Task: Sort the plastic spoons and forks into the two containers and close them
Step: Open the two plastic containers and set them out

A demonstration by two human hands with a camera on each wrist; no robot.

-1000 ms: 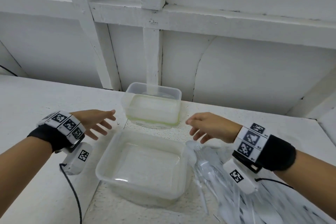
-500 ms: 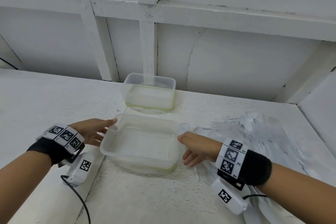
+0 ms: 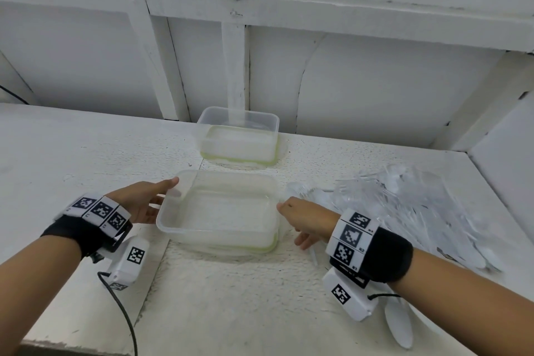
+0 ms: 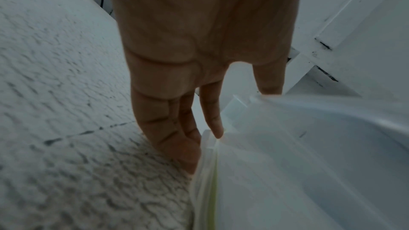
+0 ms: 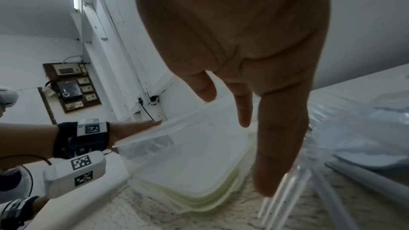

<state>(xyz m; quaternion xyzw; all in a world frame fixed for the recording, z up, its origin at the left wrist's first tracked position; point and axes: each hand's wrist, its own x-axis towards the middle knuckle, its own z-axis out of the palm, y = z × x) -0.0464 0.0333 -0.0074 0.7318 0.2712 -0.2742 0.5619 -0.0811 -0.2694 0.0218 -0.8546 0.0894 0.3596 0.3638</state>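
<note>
Two clear tubs stand on the white table, and no cutlery shows in either. The near container [image 3: 219, 211] rests on a green-edged lid [image 3: 260, 247]. The far container [image 3: 238, 136] stands by the wall. My left hand [image 3: 156, 199] touches the near tub's left side with straight fingers [image 4: 168, 128], the thumb on its rim. My right hand [image 3: 291, 222] is at the tub's right side, its fingers [image 5: 276, 146] straight and pointing down beside the wall [image 5: 188, 160]. A heap of clear plastic spoons and forks [image 3: 404, 205] lies to the right.
Loose spoons [image 3: 400, 324] lie near the table's front right edge. A white wall with beams rises close behind the far tub. A side panel [image 3: 502, 159] bounds the table on the right. A black cable [image 3: 121, 309] hangs from my left wrist camera.
Both hands came down and inward to the two sides of the near container. The head view pulled back, and more of the cutlery heap shows.
</note>
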